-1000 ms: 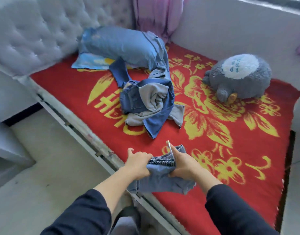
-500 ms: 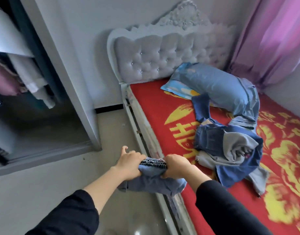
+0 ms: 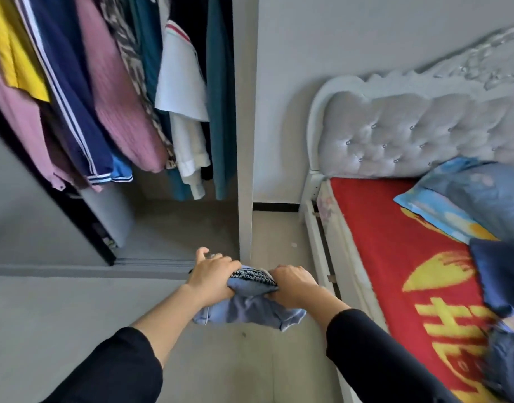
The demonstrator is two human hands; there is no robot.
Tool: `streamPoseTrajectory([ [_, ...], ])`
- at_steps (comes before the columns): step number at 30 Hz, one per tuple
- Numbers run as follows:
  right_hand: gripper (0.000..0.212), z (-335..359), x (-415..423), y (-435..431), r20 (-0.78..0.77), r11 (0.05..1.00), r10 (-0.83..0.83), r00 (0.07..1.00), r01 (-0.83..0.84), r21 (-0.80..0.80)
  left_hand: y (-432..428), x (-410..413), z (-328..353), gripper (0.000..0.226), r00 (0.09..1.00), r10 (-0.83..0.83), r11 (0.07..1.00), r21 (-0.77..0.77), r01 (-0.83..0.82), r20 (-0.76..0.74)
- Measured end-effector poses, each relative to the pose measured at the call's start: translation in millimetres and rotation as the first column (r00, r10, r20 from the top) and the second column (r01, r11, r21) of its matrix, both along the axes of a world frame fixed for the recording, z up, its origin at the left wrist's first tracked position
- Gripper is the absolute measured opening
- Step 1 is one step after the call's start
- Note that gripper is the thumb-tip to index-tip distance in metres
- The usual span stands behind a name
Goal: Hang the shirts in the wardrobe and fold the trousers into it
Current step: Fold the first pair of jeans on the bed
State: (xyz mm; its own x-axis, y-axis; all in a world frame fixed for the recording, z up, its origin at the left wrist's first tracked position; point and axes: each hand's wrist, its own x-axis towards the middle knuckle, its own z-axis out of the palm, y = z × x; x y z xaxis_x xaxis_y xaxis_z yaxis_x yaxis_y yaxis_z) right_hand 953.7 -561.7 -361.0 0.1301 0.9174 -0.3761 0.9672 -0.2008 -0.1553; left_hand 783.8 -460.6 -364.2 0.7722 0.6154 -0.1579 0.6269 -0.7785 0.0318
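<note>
Head cam, looking down at the folded trousers (image 3: 250,308), a soft light-blue bundle, kinda denim-looking, held in the air over the smooth grey floor (image 3: 61,330) just in front of the bottom end of the wardrobe (image 3: 245,141) side panel. Left hand (image 3: 212,274) grips one end and right hand (image 3: 293,282) grips the other, both curled tight around the cloth, so most of the fingers are buried in fabric and can't be seen. The long axis of the bundle runs left to right between the two fists. The gathered elastic waistband (image 3: 253,276) with dark zigzag stitching sits on top, and a looser crumpled end sags toward the person. Black sleeves (image 3: 119,370) are pushed up the forearms. Inside the wardrobe hang a ribbed pink top (image 3: 116,112), a navy piece with white stripes (image 3: 67,91), a white shirt (image 3: 180,82) and something teal (image 3: 219,112), all a bit smeared and cut off at the top edge. On the right, a tufted silvery headboard (image 3: 409,132), a fuzzy red and yellow blanket (image 3: 395,257) and a blue pillow (image 3: 476,199), all cropped by the frame's edge.
</note>
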Motion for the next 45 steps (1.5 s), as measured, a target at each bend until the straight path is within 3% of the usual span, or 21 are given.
streamPoseTrajectory([
  [9,0.030,-14.9,-18.2,221.8,0.064,0.981,0.195,0.979,-0.194,-0.019,195.2,-35.9,-33.8,0.037,0.988,0.157,0.988,-0.017,-0.156,0.015],
  [15,0.035,-41.2,-58.7,348.3,0.115,0.951,0.307,0.945,-0.308,-0.010,302.1,-78.3,-62.5,0.042,0.961,0.271,0.954,-0.120,-0.275,-0.046],
  [21,0.033,-101.8,-126.3,456.2,0.128,0.960,0.281,0.951,-0.276,-0.055,414.3,-141.8,-128.0,0.047,0.959,0.271,0.928,-0.240,-0.284,-0.087],
  [29,0.036,-235.1,-207.4,562.0,0.108,0.980,0.197,0.975,-0.193,-0.041,534.1,-217.4,-255.6,0.045,0.978,0.175,0.960,-0.202,-0.195,-0.115],
  [34,0.035,-341.3,-220.3,625.4,0.178,0.981,0.195,0.965,-0.194,-0.020,603.2,-227.5,-365.0,0.046,0.989,0.131,0.983,-0.121,-0.138,-0.064],
  [39,0.038,-444.9,-210.6,682.3,0.264,0.981,0.152,0.952,-0.177,0.073,668.7,-215.3,-471.6,0.052,0.998,0.045,0.995,0.082,-0.049,0.050],
  [43,0.055,-521.5,-197.0,727.9,0.382,0.936,0.082,0.921,-0.203,0.289,719.1,-204.4,-531.1,0.064,0.969,-0.120,0.903,0.429,0.016,0.218],
  [45,0.047,-559.0,-195.2,751.3,0.466,0.869,0.001,0.885,-0.231,0.437,737.2,-201.5,-558.7,0.068,0.950,-0.145,0.846,0.532,-0.025,0.276],
])
